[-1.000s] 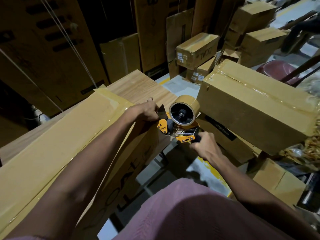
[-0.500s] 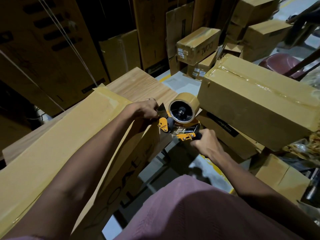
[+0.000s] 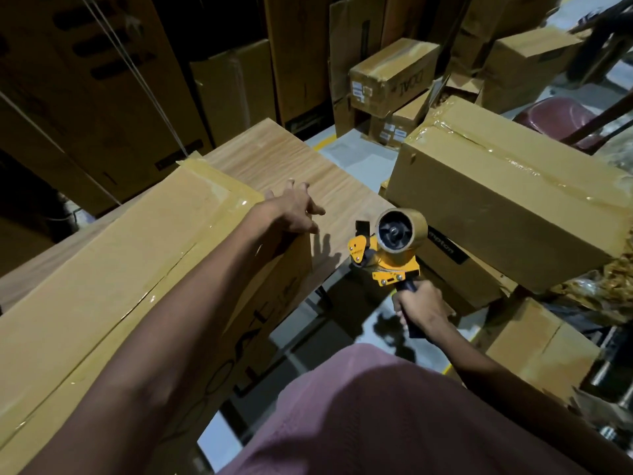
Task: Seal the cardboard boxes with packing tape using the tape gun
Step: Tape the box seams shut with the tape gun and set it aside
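A long cardboard box (image 3: 113, 272) with shiny tape along its top seam and far end lies on a wooden table (image 3: 274, 162). My left hand (image 3: 296, 210) rests on the box's far right corner with fingers spread and loose. My right hand (image 3: 419, 305) grips the dark handle of an orange tape gun (image 3: 383, 260) carrying a brown tape roll (image 3: 402, 229). The gun hangs in the air just off the table's right edge, clear of the box.
A large taped box (image 3: 507, 200) sits on a stack to the right, close to the tape gun. More boxes (image 3: 394, 77) stand on the floor behind the table. Tall cartons line the back wall. A red chair (image 3: 555, 114) is at the far right.
My right hand pulled the tape gun away from the box end, to the right and toward me. My left hand let go of the end near the gun and spread open on the box corner.
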Demonstrator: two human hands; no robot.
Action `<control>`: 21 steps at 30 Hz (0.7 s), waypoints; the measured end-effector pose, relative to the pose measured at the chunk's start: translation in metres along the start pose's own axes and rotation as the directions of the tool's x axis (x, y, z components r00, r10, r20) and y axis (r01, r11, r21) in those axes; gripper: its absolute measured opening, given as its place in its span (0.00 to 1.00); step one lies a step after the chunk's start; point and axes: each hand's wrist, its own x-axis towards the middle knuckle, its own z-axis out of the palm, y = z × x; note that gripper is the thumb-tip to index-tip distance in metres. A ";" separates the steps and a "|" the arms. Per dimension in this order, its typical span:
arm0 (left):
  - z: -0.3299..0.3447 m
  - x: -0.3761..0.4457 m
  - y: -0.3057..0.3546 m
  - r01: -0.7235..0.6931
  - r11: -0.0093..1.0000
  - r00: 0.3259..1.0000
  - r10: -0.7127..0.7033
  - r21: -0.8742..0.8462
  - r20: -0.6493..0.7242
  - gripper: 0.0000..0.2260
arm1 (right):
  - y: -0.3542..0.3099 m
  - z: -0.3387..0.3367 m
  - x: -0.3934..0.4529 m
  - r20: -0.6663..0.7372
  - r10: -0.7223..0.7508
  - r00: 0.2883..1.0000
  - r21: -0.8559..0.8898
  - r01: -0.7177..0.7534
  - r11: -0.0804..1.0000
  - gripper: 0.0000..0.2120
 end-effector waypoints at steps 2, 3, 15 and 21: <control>0.001 -0.006 0.002 -0.010 1.000 0.999 0.010 0.002 -0.030 0.31 | -0.007 0.008 0.003 0.009 0.006 1.000 0.093 -0.007 0.996 0.04; 0.003 -0.007 0.002 -0.015 1.000 0.999 0.015 -0.001 -0.049 0.33 | -0.009 0.011 0.004 0.019 0.002 1.000 0.126 -0.005 0.992 0.04; 0.028 -0.001 0.015 0.167 0.980 0.952 -0.131 0.108 -0.277 0.45 | -0.037 0.052 0.032 0.254 0.025 0.967 0.324 -0.110 0.940 0.04; 0.032 0.005 0.014 0.229 0.970 0.918 -0.187 0.083 -0.350 0.46 | -0.080 0.070 0.089 0.440 0.105 0.892 0.416 -0.306 0.856 0.07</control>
